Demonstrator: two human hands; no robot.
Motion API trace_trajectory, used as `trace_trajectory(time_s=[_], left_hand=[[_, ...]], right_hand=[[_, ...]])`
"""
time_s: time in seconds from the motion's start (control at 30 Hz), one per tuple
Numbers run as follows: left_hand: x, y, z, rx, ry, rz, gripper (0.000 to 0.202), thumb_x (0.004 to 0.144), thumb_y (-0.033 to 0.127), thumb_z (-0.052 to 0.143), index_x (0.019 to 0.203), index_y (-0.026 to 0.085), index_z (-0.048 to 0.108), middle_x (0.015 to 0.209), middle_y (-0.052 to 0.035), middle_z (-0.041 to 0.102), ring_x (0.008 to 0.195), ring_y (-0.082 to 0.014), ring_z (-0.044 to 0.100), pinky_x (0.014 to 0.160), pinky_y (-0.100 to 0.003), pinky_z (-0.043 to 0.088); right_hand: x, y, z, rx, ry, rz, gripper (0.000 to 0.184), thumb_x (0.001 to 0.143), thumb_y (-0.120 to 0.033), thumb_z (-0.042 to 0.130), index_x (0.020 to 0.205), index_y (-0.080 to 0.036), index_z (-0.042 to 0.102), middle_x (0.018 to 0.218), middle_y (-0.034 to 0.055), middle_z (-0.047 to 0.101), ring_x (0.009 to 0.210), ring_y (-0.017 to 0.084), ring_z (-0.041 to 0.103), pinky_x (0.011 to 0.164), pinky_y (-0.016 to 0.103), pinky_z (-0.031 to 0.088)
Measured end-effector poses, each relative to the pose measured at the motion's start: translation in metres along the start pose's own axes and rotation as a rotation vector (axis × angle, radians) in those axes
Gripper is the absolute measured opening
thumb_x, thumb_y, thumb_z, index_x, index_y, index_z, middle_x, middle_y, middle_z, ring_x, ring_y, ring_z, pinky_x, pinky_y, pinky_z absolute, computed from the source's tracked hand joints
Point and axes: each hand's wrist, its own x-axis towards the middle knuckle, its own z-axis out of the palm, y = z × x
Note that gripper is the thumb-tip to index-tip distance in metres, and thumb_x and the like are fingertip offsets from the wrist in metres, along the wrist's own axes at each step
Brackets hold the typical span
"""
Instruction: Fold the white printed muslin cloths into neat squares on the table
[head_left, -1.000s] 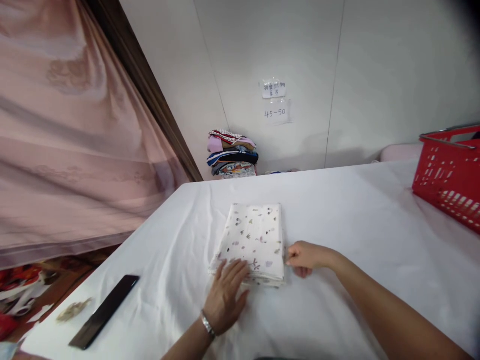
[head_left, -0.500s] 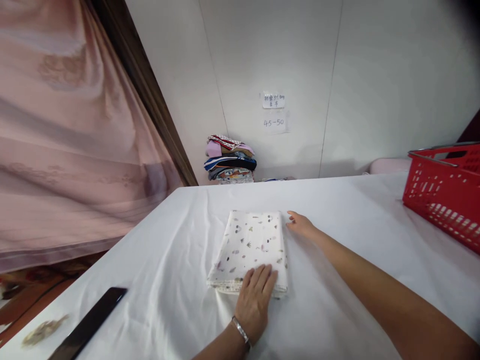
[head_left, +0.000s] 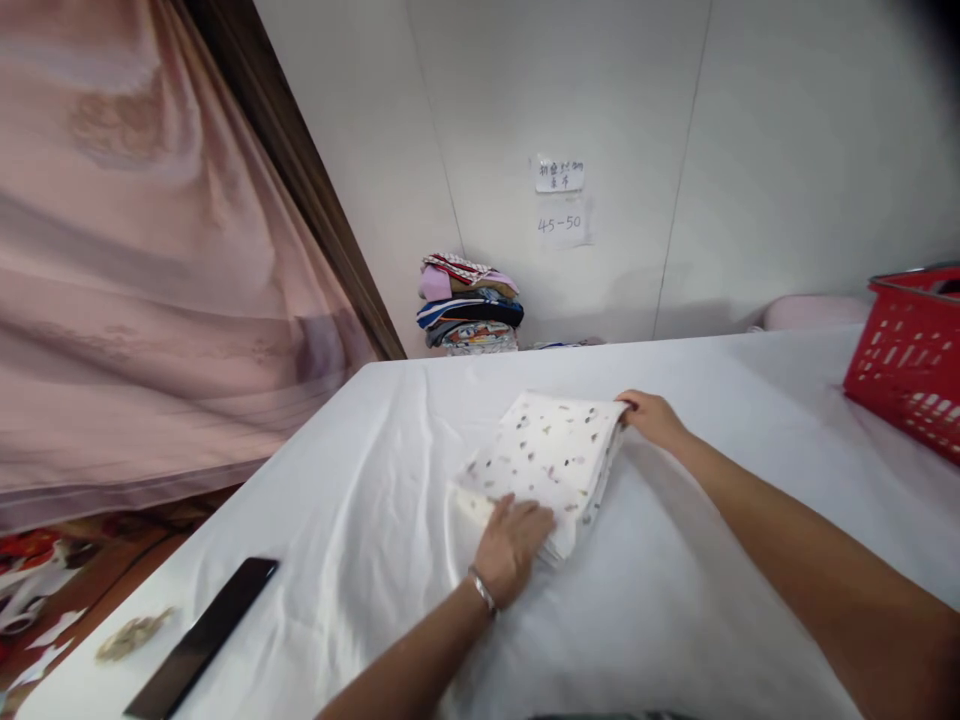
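A folded white cloth [head_left: 544,450] with small scattered prints lies on the table, turned at an angle. Its right side is raised a little, and the folded layers show along that edge. My right hand [head_left: 658,420] pinches the far right corner between thumb and fingers. At the near edge, my left hand [head_left: 514,550], with a silver bracelet at the wrist, rests on top of the cloth, fingers laid out over it and slightly blurred.
A white sheet covers the table [head_left: 360,480]. A black phone-like slab [head_left: 206,635] and a beige tangled bundle [head_left: 135,635] lie at the near left. A red basket [head_left: 907,360] stands right. Stacked folded fabrics [head_left: 472,305] sit behind the table; a pink curtain [head_left: 150,270] hangs left.
My right hand, apart from the cloth before, has taken hold of its far right corner. The cloth has turned clockwise and shifted right, with its right side lifted.
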Motion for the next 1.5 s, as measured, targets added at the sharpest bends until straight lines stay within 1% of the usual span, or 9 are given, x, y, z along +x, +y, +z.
trace_trajectory(time_s=[0.13, 0.3, 0.5, 0.7, 1.03, 1.17, 1.23, 1.33, 1.5], left_hand=[[0.039, -0.033, 0.010, -0.091, -0.040, -0.048, 0.048, 0.072, -0.004, 0.040, 0.107, 0.022, 0.059, 0.117, -0.0035, 0.062, 0.120, -0.0169, 0.046, 0.104, -0.044, 0.026], [0.064, -0.041, 0.027, -0.217, 0.004, -0.070, 0.042, 0.069, -0.002, 0.043, 0.100, 0.021, 0.060, 0.114, -0.0034, 0.063, 0.117, -0.0168, 0.049, 0.102, -0.041, 0.030], [0.046, -0.030, 0.020, -0.238, 0.051, -0.053, 0.054, 0.064, -0.005, 0.039, 0.109, 0.020, 0.057, 0.120, -0.0045, 0.059, 0.124, -0.0173, 0.042, 0.101, -0.041, 0.034], [0.041, -0.015, 0.012, -0.201, -0.027, -0.194, 0.054, 0.066, -0.004, 0.041, 0.111, 0.023, 0.057, 0.122, -0.0040, 0.058, 0.125, -0.0188, 0.041, 0.104, -0.046, 0.028], [0.035, -0.009, 0.023, -0.465, 0.122, -0.239, 0.058, 0.059, -0.006, 0.042, 0.108, 0.020, 0.059, 0.121, -0.0049, 0.058, 0.126, -0.0201, 0.039, 0.105, -0.044, 0.033], [0.028, 0.002, 0.012, -0.563, 0.260, -0.484, 0.047, 0.064, 0.000, 0.046, 0.105, 0.020, 0.059, 0.117, -0.0052, 0.059, 0.113, -0.0189, 0.051, 0.097, -0.037, 0.043], [0.027, 0.007, 0.005, -0.643, 0.264, -0.735, 0.032, 0.071, 0.009, 0.050, 0.101, 0.019, 0.058, 0.106, -0.0051, 0.063, 0.093, -0.0168, 0.061, 0.081, -0.032, 0.051], [0.031, 0.012, -0.002, -0.861, 0.140, -1.014, 0.021, 0.077, 0.024, 0.054, 0.097, 0.017, 0.055, 0.091, -0.0044, 0.065, 0.065, -0.0117, 0.062, 0.054, -0.022, 0.049], [0.042, 0.019, -0.005, -1.077, 0.021, -1.122, 0.025, 0.077, 0.024, 0.058, 0.098, 0.013, 0.052, 0.081, -0.0050, 0.065, 0.050, -0.0094, 0.059, 0.037, -0.017, 0.038]], right_hand=[[-0.059, 0.040, -0.044, -0.143, 0.075, 0.196, 0.017, 0.072, -0.033, 0.054, 0.084, -0.023, 0.063, 0.079, -0.0014, 0.066, 0.071, 0.016, 0.057, 0.061, 0.024, 0.038], [-0.112, 0.052, -0.045, -0.252, 0.121, 0.225, 0.020, 0.076, -0.035, 0.051, 0.088, -0.022, 0.060, 0.077, -0.0004, 0.065, 0.068, 0.016, 0.056, 0.058, 0.024, 0.036], [-0.107, 0.042, -0.035, -0.341, 0.069, 0.146, 0.041, 0.079, -0.038, 0.048, 0.119, -0.026, 0.050, 0.103, 0.0027, 0.065, 0.089, 0.021, 0.059, 0.066, 0.026, 0.039], [-0.102, 0.053, -0.037, -0.463, 0.002, 0.167, 0.034, 0.080, -0.035, 0.046, 0.111, -0.026, 0.055, 0.099, 0.0023, 0.066, 0.086, 0.022, 0.060, 0.063, 0.027, 0.039], [-0.109, 0.064, -0.035, -0.456, 0.026, 0.093, 0.038, 0.081, -0.035, 0.042, 0.115, -0.025, 0.054, 0.108, 0.0035, 0.064, 0.093, 0.024, 0.059, 0.072, 0.031, 0.044], [-0.119, 0.066, -0.037, -0.360, 0.088, 0.092, 0.047, 0.079, -0.031, 0.044, 0.123, -0.019, 0.050, 0.115, 0.0081, 0.060, 0.097, 0.024, 0.057, 0.080, 0.036, 0.046], [-0.127, 0.059, -0.035, -0.348, 0.202, -0.006, 0.049, 0.077, -0.026, 0.045, 0.124, -0.015, 0.049, 0.120, 0.0110, 0.055, 0.107, 0.026, 0.052, 0.088, 0.039, 0.044], [-0.139, 0.027, -0.021, -0.308, 0.300, -0.265, 0.042, 0.079, -0.024, 0.044, 0.120, -0.017, 0.053, 0.119, 0.0110, 0.055, 0.113, 0.026, 0.048, 0.095, 0.043, 0.039], [-0.140, -0.056, 0.026, -0.217, 0.046, -0.603, 0.032, 0.084, -0.026, 0.049, 0.116, -0.021, 0.053, 0.114, 0.0086, 0.058, 0.110, 0.024, 0.049, 0.095, 0.043, 0.039]])
